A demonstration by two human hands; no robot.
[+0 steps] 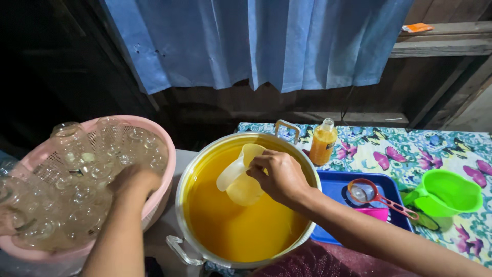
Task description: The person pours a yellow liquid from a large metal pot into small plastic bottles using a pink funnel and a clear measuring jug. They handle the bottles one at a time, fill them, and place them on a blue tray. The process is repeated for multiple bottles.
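Head view, from the left: the left hand (134, 183) reaches into a pink basket (163, 169) of clear plastic bottles (77, 169), its grip hidden among them. Beside it, the right hand (277, 176) grips a translucent jug (241, 177) dipped into orange liquid in a large metal pot (205, 252). Farther right sit a filled bottle (323, 142), a blue tray (333, 184) and a green funnel (448, 192).

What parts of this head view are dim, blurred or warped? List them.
Head view: light falls on the pot and tablecloth; far left and the wood under the curtain go near black. The bottles in the basket blur together by the left hand. Wide-lens bend stretches the edges. The right hand and jug are sharp.
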